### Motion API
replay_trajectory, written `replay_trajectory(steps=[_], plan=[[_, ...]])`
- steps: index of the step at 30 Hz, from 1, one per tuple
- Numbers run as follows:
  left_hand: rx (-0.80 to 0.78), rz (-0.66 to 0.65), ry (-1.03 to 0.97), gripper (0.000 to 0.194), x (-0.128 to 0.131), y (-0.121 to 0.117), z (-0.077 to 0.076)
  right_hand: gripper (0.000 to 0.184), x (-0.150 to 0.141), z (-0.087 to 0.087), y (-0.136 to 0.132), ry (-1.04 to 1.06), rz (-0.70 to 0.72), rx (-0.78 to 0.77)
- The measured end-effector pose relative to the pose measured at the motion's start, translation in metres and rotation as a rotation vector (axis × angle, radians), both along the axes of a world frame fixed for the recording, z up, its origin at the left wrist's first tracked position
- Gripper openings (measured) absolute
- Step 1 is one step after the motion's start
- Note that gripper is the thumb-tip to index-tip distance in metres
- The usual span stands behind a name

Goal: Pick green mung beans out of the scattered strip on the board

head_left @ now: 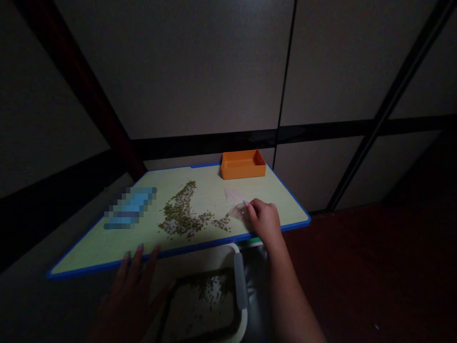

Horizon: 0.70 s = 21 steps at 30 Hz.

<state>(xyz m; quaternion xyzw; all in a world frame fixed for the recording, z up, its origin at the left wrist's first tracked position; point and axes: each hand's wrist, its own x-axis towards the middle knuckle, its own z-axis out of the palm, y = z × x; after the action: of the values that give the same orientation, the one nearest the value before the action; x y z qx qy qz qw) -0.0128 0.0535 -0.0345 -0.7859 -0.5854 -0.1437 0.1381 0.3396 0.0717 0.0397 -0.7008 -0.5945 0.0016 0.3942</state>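
Clear plastic bag (237, 213) lies crumpled on a blue-edged green table (89, 266), under the right hand (262, 220), whose fingers curl down onto it; whether they grip it cannot be told. Spread open, the left hand (128, 295) reaches to the table's near edge. Green seeds (180, 212) lie scattered mid-table, between a blurred blue object (130, 208) and the bag. Orange box (243, 165) sits at the far edge; a tray (205, 273) holding more seeds lies below the table

A crumpled, clear plastic bag (238, 212) lies flat on the pale green cutting board (107, 252), with the fingertips (248, 208) of the right hand (263, 221) on it. Dull green mung beans (180, 212) lie scattered in a loose streak to its left, beyond the spread left hand (130, 293).
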Motion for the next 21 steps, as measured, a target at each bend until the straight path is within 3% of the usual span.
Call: replay_trajectory(steps=[8, 16, 21], plan=[[-0.106, 0.07, -0.006, 0.087, 0.005, 0.003, 0.01, 0.029, 0.024, 0.0, -0.007, 0.016, -0.14, -0.012], [-0.183, 0.114, -0.015, 0.094, 0.011, 0.003, 0.018, 0.018, 0.027, -0.009, -0.008, 0.56, 0.058, 0.191], [-0.174, 0.109, 0.003, 0.094, 0.005, 0.007, 0.012, 0.017, 0.018, -0.01, -0.005, 0.636, 0.093, 0.179]])
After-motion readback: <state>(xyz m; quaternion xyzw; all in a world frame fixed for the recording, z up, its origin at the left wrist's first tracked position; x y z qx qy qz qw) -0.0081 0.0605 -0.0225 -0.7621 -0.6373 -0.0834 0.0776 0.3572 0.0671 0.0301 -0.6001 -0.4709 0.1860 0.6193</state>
